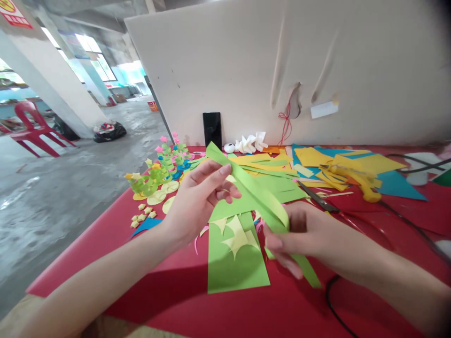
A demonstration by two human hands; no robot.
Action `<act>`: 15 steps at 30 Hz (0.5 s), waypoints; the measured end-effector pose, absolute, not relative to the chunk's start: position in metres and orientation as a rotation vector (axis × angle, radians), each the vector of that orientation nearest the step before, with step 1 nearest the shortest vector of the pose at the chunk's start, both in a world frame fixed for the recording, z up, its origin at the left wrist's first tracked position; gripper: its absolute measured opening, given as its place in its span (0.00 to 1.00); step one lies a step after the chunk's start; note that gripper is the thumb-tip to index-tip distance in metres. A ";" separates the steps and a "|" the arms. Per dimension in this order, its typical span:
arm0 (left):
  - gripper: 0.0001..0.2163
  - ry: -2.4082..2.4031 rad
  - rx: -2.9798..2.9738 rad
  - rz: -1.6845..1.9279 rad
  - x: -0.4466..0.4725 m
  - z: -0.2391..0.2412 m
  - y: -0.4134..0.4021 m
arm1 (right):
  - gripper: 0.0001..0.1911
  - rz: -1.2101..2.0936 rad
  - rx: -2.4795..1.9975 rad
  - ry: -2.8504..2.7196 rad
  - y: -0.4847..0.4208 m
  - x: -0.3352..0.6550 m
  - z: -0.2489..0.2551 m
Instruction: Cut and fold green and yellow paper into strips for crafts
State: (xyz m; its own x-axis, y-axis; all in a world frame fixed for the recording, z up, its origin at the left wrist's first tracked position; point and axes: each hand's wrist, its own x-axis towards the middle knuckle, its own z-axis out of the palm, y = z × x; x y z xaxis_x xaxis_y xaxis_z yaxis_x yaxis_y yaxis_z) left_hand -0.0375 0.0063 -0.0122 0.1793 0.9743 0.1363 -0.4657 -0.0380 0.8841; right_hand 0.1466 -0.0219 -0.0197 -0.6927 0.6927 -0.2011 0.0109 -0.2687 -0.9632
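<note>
Both of my hands hold a long green paper strip (254, 193) above a red table (148, 281). My left hand (197, 199) pinches the strip's upper end between thumb and fingers. My right hand (303, 232) is closed round its lower part, where the strip bends over the fingers and hangs down. Under the hands lies a green paper sheet (234, 267) with pale yellow paper cut-outs (237, 237) on it.
Green paper trees (158, 173) and small yellow stars (143, 217) stand at the table's left. Scissors (317, 198), a yellow glue gun (355, 178) and yellow and blue paper sheets (352, 162) lie at the right. A black phone (212, 129) leans on the white board (317, 61). A black cable (333, 305) runs near my right wrist.
</note>
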 end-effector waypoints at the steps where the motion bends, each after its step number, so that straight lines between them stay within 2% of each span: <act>1: 0.05 0.658 1.019 1.279 -0.037 -0.013 0.007 | 0.15 2.016 -0.836 -1.481 -0.022 0.147 -0.020; 4: 0.03 0.670 1.108 1.127 -0.035 -0.016 0.005 | 0.17 2.163 -0.621 -1.169 -0.022 0.150 -0.021; 7: 0.08 0.663 1.229 0.981 -0.031 -0.022 0.001 | 0.17 2.385 -0.276 -0.867 -0.022 0.149 -0.025; 11: 0.11 0.468 1.250 0.755 -0.025 -0.029 -0.011 | 0.18 2.506 0.205 -0.737 -0.030 0.141 -0.040; 15: 0.12 0.389 1.228 0.634 -0.021 -0.030 -0.024 | 0.20 2.546 0.412 -0.677 -0.038 0.129 -0.060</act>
State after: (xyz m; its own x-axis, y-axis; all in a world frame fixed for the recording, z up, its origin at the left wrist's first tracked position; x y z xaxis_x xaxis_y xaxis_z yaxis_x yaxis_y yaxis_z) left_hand -0.0212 -0.0239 -0.0298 0.7677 0.6381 0.0587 -0.2376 0.1983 0.9509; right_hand 0.1294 -0.0378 -0.0595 -0.8439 0.3630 0.3950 -0.5112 -0.7673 -0.3872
